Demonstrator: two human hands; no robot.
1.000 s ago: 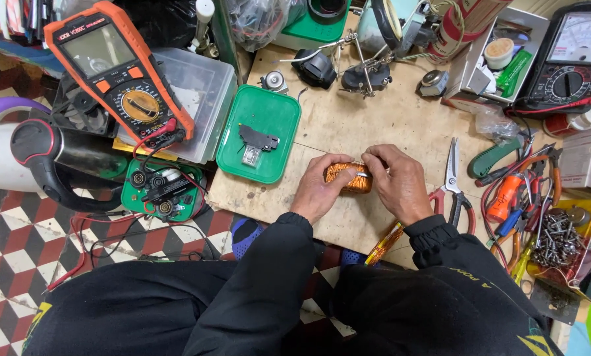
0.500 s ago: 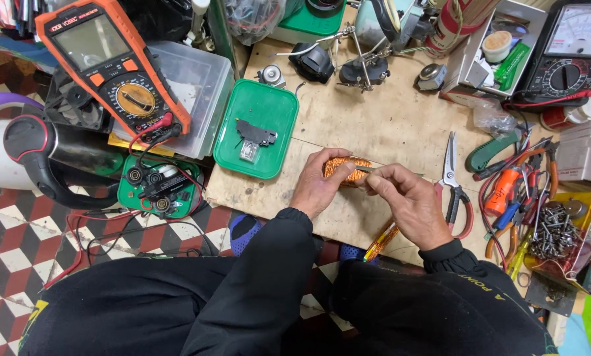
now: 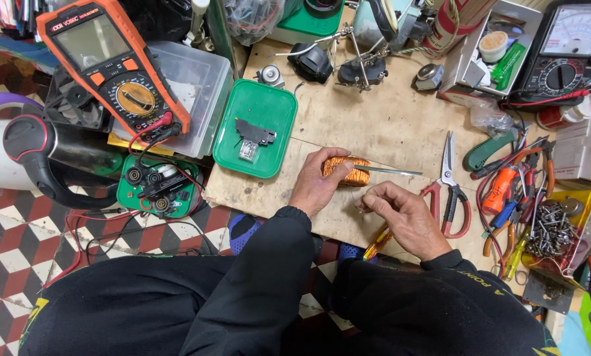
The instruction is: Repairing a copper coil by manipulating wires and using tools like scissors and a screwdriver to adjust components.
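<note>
Both hands work on a wooden bench [image 3: 387,125]. The left hand [image 3: 316,188] is closed around an orange copper-wire coil [image 3: 348,171], pinning it to the board near the front edge. The right hand [image 3: 404,217], just beside it, has its fingers curled together; whether they pinch anything, I cannot tell. Red-handled scissors [image 3: 448,181] lie just right of the coil, a green tray [image 3: 256,128] to its left.
</note>
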